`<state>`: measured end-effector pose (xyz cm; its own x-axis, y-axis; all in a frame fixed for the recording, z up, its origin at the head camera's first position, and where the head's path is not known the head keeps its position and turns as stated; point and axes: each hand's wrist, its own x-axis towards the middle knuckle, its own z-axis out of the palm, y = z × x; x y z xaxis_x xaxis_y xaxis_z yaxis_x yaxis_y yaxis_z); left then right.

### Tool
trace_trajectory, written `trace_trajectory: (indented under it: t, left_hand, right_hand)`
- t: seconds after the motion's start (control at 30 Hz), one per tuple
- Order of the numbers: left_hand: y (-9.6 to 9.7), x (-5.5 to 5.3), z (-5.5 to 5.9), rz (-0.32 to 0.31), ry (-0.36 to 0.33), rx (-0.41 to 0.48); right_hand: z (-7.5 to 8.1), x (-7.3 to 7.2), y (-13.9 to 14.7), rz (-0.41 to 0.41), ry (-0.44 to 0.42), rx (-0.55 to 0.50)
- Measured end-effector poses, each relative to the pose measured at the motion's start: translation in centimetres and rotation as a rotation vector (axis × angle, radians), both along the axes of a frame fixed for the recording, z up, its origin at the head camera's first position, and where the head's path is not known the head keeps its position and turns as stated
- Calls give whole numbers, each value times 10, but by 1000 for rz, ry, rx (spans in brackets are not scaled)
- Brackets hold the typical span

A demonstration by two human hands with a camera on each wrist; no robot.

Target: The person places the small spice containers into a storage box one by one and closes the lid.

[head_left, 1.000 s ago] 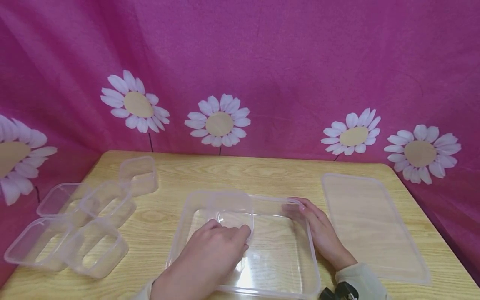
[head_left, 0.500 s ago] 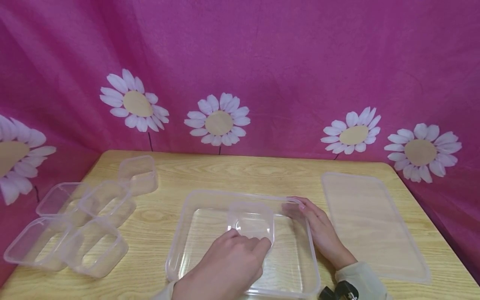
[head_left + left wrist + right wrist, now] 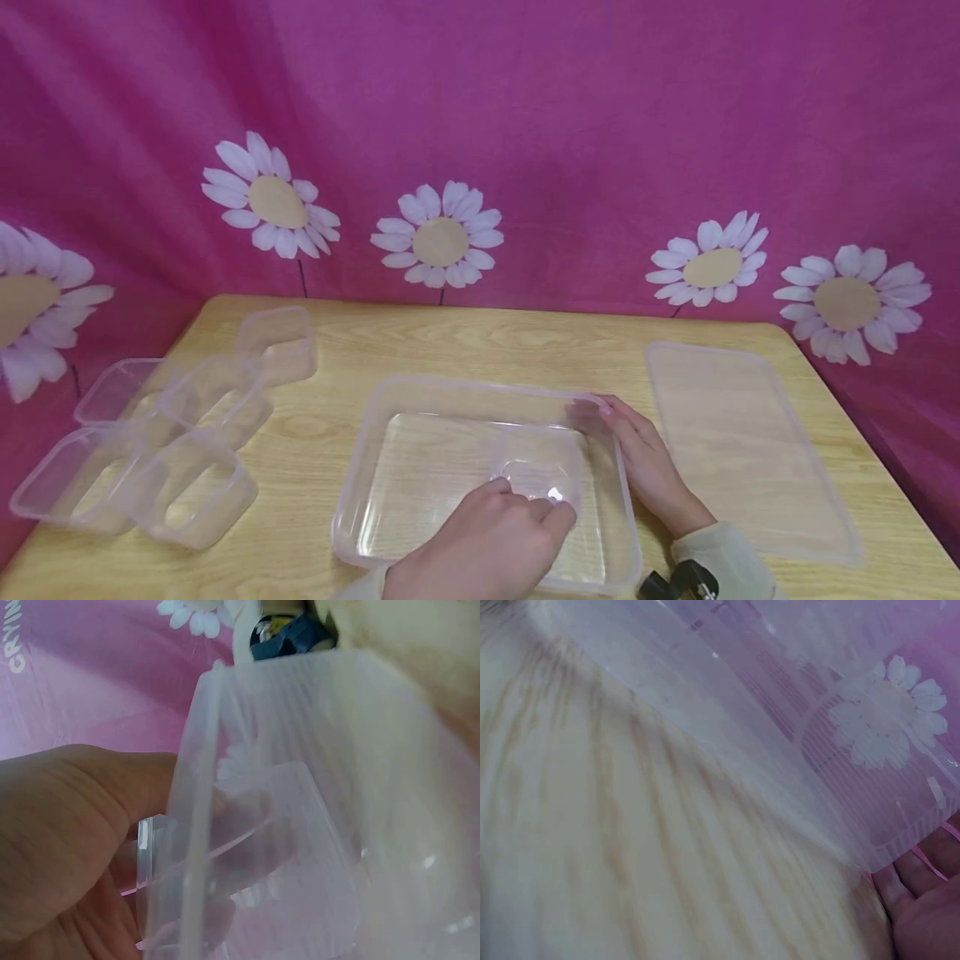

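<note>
A small clear plastic container [image 3: 538,450] is inside a large clear rectangular container [image 3: 362,479], near its right end. My left hand [image 3: 487,537] grips the small container by its near side, its back covering part of the big one's front wall. Seen from the left wrist, the thumb and fingers of that hand [image 3: 64,840] close on the small container's wall. My right hand [image 3: 651,471] holds the large container at its far right corner, thumb at the rim. The right wrist view has the right-hand fingers [image 3: 911,881] against the outside of that corner.
Several small clear containers stand in a group on the left, including one at the front [image 3: 193,492] and one farther back [image 3: 279,346]. A flat translucent lid [image 3: 750,454] lies on the right of the wooden table [image 3: 480,342]. Behind hangs a pink flowered cloth [image 3: 570,167].
My left hand has moved right and nearer with the small container, which now sits lower inside the large one. The right hand has stayed at its corner.
</note>
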<state>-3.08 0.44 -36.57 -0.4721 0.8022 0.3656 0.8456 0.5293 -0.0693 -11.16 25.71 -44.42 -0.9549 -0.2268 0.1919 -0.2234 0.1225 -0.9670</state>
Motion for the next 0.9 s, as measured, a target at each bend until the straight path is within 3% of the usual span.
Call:
trace_trajectory:
  t: [0.13, 0.3, 0.4, 0.53, 0.63, 0.8, 0.9]
  left_hand:
    - [3, 0, -5, -36, 39, 18]
    - [4, -1, -7, -58, -35, 23]
    - [7, -1, -9, -76, -36, 17]
    - [9, -1, -12, -88, 8, 9]
    - [10, -3, -13, -90, -66, 7]
    - [14, -5, -14, -106, -256, 20]
    - [15, -6, -15, -117, -316, 23]
  right_hand:
    - [-1, 0, 1, -9, 2, 8]
    - [-1, 0, 2, -12, -11, 16]
    - [-1, 0, 2, -15, -21, 25]
    - [-1, 0, 2, -20, -16, 50]
    - [0, 0, 2, -20, -16, 49]
    - [-1, 0, 1, -15, -18, 30]
    - [-1, -1, 1, -8, -15, 17]
